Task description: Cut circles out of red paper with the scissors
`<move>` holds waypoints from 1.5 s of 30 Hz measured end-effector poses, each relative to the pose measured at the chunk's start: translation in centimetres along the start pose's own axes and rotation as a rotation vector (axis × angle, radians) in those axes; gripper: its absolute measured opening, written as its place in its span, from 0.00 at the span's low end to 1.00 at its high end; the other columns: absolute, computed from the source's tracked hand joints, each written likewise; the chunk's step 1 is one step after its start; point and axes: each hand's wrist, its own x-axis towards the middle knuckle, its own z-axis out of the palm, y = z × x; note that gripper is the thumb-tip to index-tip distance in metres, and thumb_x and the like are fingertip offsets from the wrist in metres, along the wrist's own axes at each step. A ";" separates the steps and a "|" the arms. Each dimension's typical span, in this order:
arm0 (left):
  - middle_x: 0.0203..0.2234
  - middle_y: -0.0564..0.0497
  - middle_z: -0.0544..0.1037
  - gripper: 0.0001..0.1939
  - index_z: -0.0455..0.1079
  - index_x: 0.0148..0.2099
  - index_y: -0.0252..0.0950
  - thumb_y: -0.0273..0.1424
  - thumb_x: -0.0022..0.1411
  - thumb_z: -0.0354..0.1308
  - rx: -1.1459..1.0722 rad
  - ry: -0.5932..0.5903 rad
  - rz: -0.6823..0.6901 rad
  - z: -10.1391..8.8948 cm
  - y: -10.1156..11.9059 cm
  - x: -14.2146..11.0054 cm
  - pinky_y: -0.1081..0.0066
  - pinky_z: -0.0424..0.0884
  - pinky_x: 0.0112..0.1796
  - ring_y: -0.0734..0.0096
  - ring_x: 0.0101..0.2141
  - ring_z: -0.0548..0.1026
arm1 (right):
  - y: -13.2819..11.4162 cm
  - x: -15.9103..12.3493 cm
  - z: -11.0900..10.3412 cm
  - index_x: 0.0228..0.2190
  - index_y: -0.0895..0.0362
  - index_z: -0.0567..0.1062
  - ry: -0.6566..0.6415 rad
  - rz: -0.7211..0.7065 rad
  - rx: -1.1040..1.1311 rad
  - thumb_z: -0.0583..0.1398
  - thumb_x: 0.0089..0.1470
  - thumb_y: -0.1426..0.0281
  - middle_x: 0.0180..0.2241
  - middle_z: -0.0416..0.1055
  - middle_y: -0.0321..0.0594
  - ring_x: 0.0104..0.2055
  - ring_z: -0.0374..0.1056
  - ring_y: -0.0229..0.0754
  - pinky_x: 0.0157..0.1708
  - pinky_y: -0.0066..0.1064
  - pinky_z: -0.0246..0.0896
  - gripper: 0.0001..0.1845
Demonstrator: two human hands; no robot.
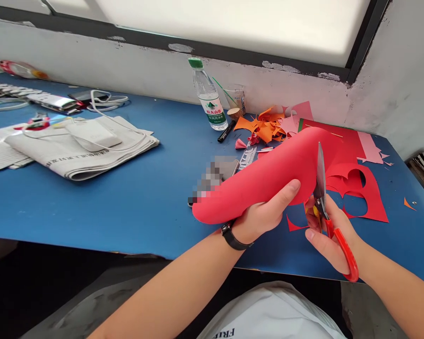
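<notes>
A large sheet of red paper (pixel 265 174), curled over on itself, is in my left hand (pixel 268 212), with the thumb pressed on its face. My right hand (pixel 334 235) grips a pair of scissors (pixel 342 249) by the red handles. The scissors' blades point up and stand at the right edge of the red sheet; whether they are cutting into it I cannot tell. Behind my right hand lies a cut-out red paper remnant (pixel 376 195) with rounded holes. Below the sheet is a thin red scrap (pixel 295 225).
Orange paper scraps (pixel 266 127) and pink pieces lie at the back right. A water bottle (pixel 210 101), a black marker (pixel 226 132) and a clear cup (pixel 239 100) stand or lie near the wall. A phone (pixel 229 168) is partly under the sheet. Folded newspaper (pixel 74 162) lies left.
</notes>
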 end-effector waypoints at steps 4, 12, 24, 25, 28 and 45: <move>0.45 0.47 0.90 0.21 0.88 0.47 0.46 0.46 0.53 0.84 0.020 -0.014 -0.002 0.2 -0.1 -0.1 0.49 0.82 0.62 0.40 0.57 0.84 | -0.1 0.1 0.1 0.52 0.44 0.73 -0.018 0.010 0.012 0.68 0.62 0.62 0.38 0.66 0.35 0.38 0.62 0.46 0.40 0.41 0.64 0.18; 0.46 0.48 0.90 0.20 0.87 0.48 0.46 0.50 0.60 0.80 0.136 -0.056 0.064 -0.1 0.2 -0.3 0.50 0.82 0.64 0.43 0.55 0.85 | -0.6 0.1 0.0 0.49 0.44 0.72 -0.007 0.017 -0.043 0.67 0.62 0.62 0.40 0.67 0.35 0.39 0.63 0.46 0.43 0.43 0.65 0.16; 0.58 0.46 0.87 0.29 0.84 0.59 0.44 0.58 0.68 0.69 0.431 -0.150 0.095 -0.6 1.0 -0.6 0.48 0.80 0.67 0.44 0.62 0.83 | -0.4 0.1 0.2 0.51 0.48 0.71 0.003 -0.017 -0.022 0.65 0.63 0.62 0.57 0.70 0.46 0.62 0.68 0.59 0.59 0.51 0.70 0.16; 0.58 0.47 0.87 0.29 0.84 0.60 0.44 0.58 0.69 0.69 0.442 -0.153 0.106 -0.7 0.9 -0.6 0.48 0.80 0.67 0.44 0.62 0.83 | -0.3 0.1 0.2 0.50 0.48 0.71 0.003 -0.027 -0.029 0.65 0.64 0.62 0.58 0.70 0.46 0.62 0.68 0.59 0.59 0.51 0.71 0.15; 0.59 0.47 0.87 0.29 0.83 0.60 0.45 0.58 0.69 0.68 0.457 -0.156 0.116 -0.7 0.8 -0.6 0.49 0.81 0.66 0.45 0.62 0.83 | -0.2 0.1 0.2 0.50 0.49 0.72 0.010 -0.031 -0.049 0.64 0.65 0.60 0.58 0.69 0.47 0.60 0.69 0.58 0.54 0.48 0.73 0.14; 0.59 0.47 0.87 0.26 0.83 0.61 0.45 0.56 0.72 0.67 0.466 -0.158 0.189 -0.7 0.5 -0.4 0.50 0.80 0.68 0.46 0.62 0.83 | -0.7 0.0 0.1 0.59 0.48 0.70 0.054 -0.068 -0.132 0.59 0.68 0.64 0.47 0.74 0.43 0.42 0.67 0.47 0.37 0.35 0.68 0.19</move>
